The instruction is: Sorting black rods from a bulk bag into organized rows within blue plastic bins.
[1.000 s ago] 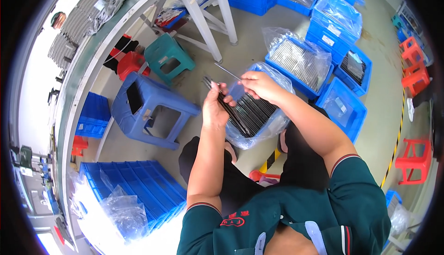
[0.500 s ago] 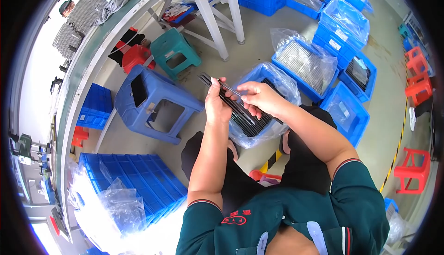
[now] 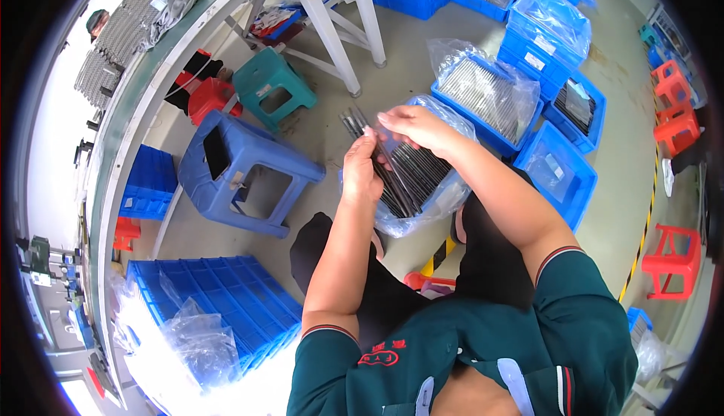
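Several thin dark rods [image 3: 353,123] stand slanted in my left hand [image 3: 363,168], whose fingers are closed round them. Close to their upper part is my right hand [image 3: 413,125], with its fingers stretched toward the rods and nothing plainly held between them. One rod near the fingertips is smeared by motion. Below both hands, a blue crate lined with clear plastic [image 3: 452,118] holds many dark rods [image 3: 422,173] lying side by side. The lower ends of the held rods overlap those in the crate.
On the left stands a blue stool [image 3: 253,156] with a black phone [image 3: 216,153] on it, beside a green stool [image 3: 273,88]. A crate of lighter rods [image 3: 483,92] and an open blue crate [image 3: 577,186] are to the right. Stacked blue crates [image 3: 226,288] stand at lower left.
My right fingers, which pinched a rod beside the bundle, have moved up and left and loosened. The rods in my left hand now stand steeper. The whole view has shifted slightly.
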Demonstrator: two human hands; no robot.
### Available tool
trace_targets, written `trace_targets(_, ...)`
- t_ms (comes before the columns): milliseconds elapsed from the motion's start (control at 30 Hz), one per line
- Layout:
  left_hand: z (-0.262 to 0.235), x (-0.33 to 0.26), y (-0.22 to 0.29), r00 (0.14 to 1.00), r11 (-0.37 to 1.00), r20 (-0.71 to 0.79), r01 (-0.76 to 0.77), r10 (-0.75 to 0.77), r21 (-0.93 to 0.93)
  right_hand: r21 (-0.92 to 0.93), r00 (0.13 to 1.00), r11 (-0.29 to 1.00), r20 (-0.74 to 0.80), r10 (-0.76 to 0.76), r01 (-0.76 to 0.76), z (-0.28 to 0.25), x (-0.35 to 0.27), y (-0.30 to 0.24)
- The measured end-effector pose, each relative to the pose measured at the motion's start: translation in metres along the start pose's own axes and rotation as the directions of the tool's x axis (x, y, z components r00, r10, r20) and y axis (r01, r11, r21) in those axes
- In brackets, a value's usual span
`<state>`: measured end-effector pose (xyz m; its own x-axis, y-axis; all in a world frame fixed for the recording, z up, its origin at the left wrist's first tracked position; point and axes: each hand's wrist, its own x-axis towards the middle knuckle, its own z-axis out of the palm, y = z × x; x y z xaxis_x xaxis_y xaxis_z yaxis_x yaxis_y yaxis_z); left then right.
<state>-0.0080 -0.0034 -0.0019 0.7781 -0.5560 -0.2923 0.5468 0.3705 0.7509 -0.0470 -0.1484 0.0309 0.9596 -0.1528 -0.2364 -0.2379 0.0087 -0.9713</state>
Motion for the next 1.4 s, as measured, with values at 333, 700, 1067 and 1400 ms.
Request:
trace_targets(333, 0.004, -0.026, -0.017, 0.771, 0.87, 0.404, 0.454, -0.492, 0.191, 0.36, 0.777, 0.905, -0.628, 0.054, 0.228, -0.066, 0.043, 0.009)
trace_targets(700, -0.006, -0.002, -0.01, 0.886, 0.954, 0.386, 0.297, -0.259, -0.041, 0.076, 0.984, 0.995, -0.17, -0.043, 0.057, -0.014, 0.014, 0.024)
trace_targets(1067, 0.001, 0.012, 0.014, 0.927, 0.982, 0.347, 0.174, -0.138, -0.072, 0.426, 0.912, 0.839, 0.366, 0.184, -0.34, -0.001, 0.071, 0.026)
trace_targets(1400, -0.035, -0.031, 0.065, 0.971, 0.979, -0.126, -0.205, 0.205, 0.011, 0.347, 0.958, 0.93, -0.206, 0.201, -0.121, 0.01, 0.163, 0.17)
